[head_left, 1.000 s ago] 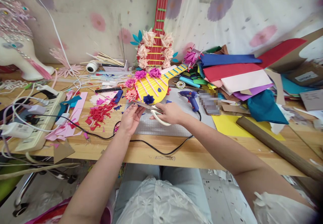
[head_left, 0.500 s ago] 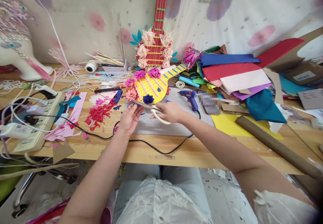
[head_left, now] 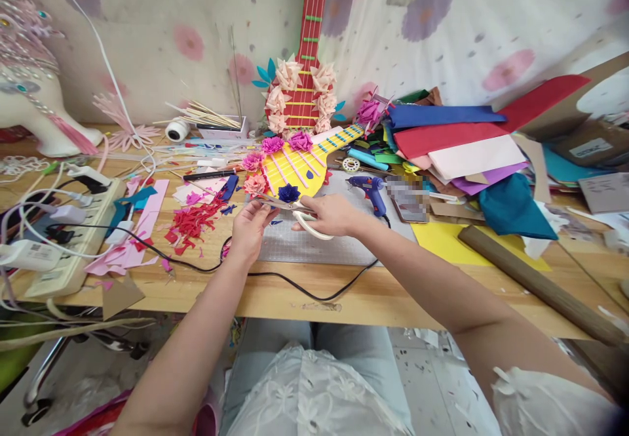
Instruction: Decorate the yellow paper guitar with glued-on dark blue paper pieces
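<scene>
My right hand (head_left: 333,215) is closed round the white handles of a pair of scissors (head_left: 296,212), whose blades point left toward my left hand (head_left: 249,227). The fingertips of my left hand pinch something small and dark blue at the blade tips; I cannot make it out. Both hands hover over a grey cutting mat (head_left: 314,242). Just beyond them lies a yellow paper guitar (head_left: 299,168) with pink, magenta and blue paper flowers on it.
A blue glue gun (head_left: 369,191) lies right of the hands, its black cord (head_left: 304,290) trailing along the table's front edge. Red paper scraps (head_left: 194,221) and a power strip (head_left: 73,239) lie left. Stacked coloured sheets (head_left: 466,141) and a brown roll (head_left: 535,285) lie right. A red paper guitar (head_left: 307,75) leans on the wall.
Both hands have lifted slightly, and my left hand's fingers have closed onto the small piece at the scissor tips.
</scene>
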`<action>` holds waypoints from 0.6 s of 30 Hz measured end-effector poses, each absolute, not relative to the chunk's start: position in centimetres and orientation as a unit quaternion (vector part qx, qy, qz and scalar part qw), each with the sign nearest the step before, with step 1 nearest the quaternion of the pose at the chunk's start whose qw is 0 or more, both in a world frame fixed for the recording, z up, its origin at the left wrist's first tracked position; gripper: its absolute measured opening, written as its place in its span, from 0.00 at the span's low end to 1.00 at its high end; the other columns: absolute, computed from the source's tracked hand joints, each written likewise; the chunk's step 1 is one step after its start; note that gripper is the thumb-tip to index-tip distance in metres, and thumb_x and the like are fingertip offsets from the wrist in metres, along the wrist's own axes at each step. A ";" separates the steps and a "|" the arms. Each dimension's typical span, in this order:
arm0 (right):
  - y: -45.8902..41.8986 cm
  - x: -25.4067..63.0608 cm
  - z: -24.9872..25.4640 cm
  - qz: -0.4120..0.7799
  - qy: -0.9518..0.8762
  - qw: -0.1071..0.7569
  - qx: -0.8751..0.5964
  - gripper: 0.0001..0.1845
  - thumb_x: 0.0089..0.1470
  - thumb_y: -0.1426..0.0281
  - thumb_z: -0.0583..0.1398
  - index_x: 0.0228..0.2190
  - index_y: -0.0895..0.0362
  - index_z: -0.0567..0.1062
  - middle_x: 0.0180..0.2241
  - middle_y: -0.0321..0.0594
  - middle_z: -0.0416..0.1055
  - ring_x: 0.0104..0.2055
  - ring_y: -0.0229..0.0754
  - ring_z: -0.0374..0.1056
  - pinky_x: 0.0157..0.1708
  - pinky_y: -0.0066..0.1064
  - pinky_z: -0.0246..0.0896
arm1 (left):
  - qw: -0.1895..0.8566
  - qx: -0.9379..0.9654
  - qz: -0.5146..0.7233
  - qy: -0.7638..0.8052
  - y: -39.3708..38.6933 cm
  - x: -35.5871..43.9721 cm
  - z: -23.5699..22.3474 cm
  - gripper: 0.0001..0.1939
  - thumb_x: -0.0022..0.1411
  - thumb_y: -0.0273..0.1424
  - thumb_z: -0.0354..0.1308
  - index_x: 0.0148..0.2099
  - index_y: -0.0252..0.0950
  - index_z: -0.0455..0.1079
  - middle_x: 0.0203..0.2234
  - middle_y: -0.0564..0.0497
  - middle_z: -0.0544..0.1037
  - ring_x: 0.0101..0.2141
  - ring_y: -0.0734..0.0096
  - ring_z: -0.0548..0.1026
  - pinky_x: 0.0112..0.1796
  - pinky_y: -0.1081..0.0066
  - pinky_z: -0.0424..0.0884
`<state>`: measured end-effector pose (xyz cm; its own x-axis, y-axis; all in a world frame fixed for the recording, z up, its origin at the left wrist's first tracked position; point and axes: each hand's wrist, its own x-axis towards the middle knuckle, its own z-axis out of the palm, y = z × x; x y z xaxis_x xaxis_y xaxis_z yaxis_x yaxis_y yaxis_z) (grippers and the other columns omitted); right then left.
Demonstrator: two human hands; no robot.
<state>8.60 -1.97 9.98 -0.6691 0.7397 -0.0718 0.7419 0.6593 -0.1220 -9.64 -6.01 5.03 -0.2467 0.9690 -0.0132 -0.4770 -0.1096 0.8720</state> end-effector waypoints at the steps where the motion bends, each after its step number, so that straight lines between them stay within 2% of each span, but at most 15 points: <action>1: -2.0 8.6 10.0 -0.068 0.911 0.011 0.407 0.35 0.49 0.39 0.45 0.38 0.56 0.66 0.33 0.45 0.75 0.32 0.45 0.69 0.25 0.29 0.41 | 0.531 0.307 0.680 0.403 -6.0 -9.6 5.0 0.13 0.43 0.32 0.67 0.30 0.34 0.68 0.27 0.54 0.75 0.32 0.73 0.75 0.47 0.62 0.69; 12: -2.0 8.7 9.9 -0.058 0.911 0.012 0.408 0.34 0.51 0.40 0.45 0.39 0.57 0.67 0.32 0.45 0.75 0.32 0.45 0.69 0.24 0.29 0.40 | 0.522 0.304 0.686 0.406 -5.9 -9.4 5.0 0.13 0.42 0.32 0.67 0.29 0.34 0.69 0.27 0.54 0.75 0.33 0.73 0.75 0.47 0.63 0.69; 18: -2.0 8.9 9.7 -0.090 0.900 -0.024 0.426 0.30 0.52 0.43 0.48 0.37 0.56 0.69 0.30 0.43 0.74 0.30 0.44 0.68 0.25 0.29 0.41 | 0.523 0.288 0.681 0.424 -6.2 -9.4 5.5 0.15 0.39 0.32 0.69 0.31 0.34 0.70 0.27 0.52 0.76 0.32 0.71 0.76 0.46 0.61 0.70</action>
